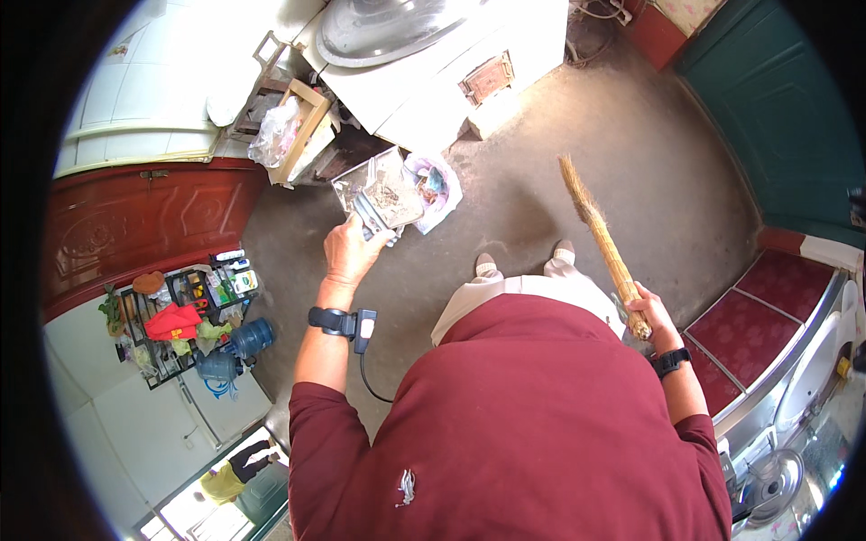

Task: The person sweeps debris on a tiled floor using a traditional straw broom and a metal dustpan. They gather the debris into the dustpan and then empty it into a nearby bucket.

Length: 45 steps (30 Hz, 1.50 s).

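Note:
My left hand [355, 250] grips the metal handle of a dustpan [406, 211]. Bits of dry debris [383, 196] lie in the pan. At its right edge is a waste bin [446, 211] with a pale plastic liner and some rubbish inside; whether pan and bin touch, I cannot tell. My right hand [651, 312] is closed around the bound end of a straw hand broom [605, 243]. The broom's bristles point forward, away from my body, and appear to be apart from the pan.
Ahead stands a white-tiled stove [419, 101] with a large metal lid [385, 34]. A shelf rack [196, 297] and blue water bottles [252, 337] are at left, a red-fronted cabinet [754, 331] at right. Another person [226, 483] appears beyond the doorway.

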Tool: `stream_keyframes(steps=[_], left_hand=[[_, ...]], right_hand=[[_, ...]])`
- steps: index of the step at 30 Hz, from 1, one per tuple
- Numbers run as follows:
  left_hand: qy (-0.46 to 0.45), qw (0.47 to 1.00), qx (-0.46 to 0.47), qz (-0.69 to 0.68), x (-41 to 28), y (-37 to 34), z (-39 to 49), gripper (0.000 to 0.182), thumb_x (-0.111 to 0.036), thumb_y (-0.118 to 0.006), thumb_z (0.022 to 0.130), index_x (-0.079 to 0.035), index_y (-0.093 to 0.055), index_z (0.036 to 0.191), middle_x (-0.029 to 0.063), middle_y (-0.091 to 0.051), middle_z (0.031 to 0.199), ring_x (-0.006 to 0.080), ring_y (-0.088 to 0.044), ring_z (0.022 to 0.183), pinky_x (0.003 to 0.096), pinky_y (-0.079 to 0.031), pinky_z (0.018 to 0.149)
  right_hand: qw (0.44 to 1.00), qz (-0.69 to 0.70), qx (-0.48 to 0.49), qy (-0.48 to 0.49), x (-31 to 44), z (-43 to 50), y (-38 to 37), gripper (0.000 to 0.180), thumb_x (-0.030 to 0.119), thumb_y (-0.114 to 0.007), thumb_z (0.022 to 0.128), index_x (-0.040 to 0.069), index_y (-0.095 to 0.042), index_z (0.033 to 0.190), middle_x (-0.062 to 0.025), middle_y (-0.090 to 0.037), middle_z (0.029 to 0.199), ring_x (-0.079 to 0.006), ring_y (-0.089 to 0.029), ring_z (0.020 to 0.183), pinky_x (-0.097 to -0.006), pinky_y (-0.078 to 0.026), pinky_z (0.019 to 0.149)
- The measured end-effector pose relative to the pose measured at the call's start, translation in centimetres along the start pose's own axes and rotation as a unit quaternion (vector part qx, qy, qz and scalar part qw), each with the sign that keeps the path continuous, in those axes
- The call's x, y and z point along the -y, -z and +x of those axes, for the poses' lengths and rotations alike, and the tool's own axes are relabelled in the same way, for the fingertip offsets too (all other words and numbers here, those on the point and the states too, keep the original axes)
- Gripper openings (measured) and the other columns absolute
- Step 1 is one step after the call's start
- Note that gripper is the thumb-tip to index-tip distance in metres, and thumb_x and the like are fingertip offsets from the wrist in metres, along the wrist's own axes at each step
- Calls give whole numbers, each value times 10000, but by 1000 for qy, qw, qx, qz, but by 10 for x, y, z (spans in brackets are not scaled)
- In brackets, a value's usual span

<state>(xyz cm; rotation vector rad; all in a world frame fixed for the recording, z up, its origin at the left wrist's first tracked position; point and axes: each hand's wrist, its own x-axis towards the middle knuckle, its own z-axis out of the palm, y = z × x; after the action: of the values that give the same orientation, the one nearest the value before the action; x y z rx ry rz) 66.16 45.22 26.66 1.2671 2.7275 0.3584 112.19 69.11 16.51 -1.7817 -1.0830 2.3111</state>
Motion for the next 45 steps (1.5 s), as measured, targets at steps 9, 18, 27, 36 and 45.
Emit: stream_keyframes(steps=[9,18,27,36,45], left_hand=[[6,997,12,71,-39,-59,21,431,-406,-709,644,-35,-576,821,162,-619,712,332,-609,659,416,-484,588],[-49,992,70,96,-73,-81,30,473,-401,-727,635,-60,-576,926,145,-620,694,326,-613,639,419,-482,570],[-24,983,145,108,-109,-105,33,400,-371,-709,672,-20,-597,830,172,-628,725,319,-628,680,421,-492,603],[-42,991,106,74,-110,-110,32,393,-353,-722,658,-71,-593,900,149,-627,717,322,-625,680,424,-489,609],[-26,993,103,50,-97,-84,16,391,-352,-730,648,-97,-591,910,106,-631,721,298,-620,664,409,-484,594]], right_hand=[[998,-53,17,-18,47,22,40,760,13,-558,678,29,-246,1371,-105,-517,1025,-185,-550,641,-315,-505,476],[997,-53,43,-44,54,34,60,765,19,-564,686,34,-235,1376,-95,-514,981,-173,-544,660,-312,-507,489],[988,-128,71,-38,66,27,56,780,7,-583,647,-7,-262,1359,-86,-527,949,-158,-539,652,-289,-475,512],[841,-507,145,120,91,10,32,816,104,-620,579,-2,-320,1330,-178,-587,989,-263,-586,916,-322,-444,822],[672,-664,221,243,118,51,-52,738,40,-505,588,77,-357,1310,-221,-602,727,-357,-612,738,-427,-476,681]])
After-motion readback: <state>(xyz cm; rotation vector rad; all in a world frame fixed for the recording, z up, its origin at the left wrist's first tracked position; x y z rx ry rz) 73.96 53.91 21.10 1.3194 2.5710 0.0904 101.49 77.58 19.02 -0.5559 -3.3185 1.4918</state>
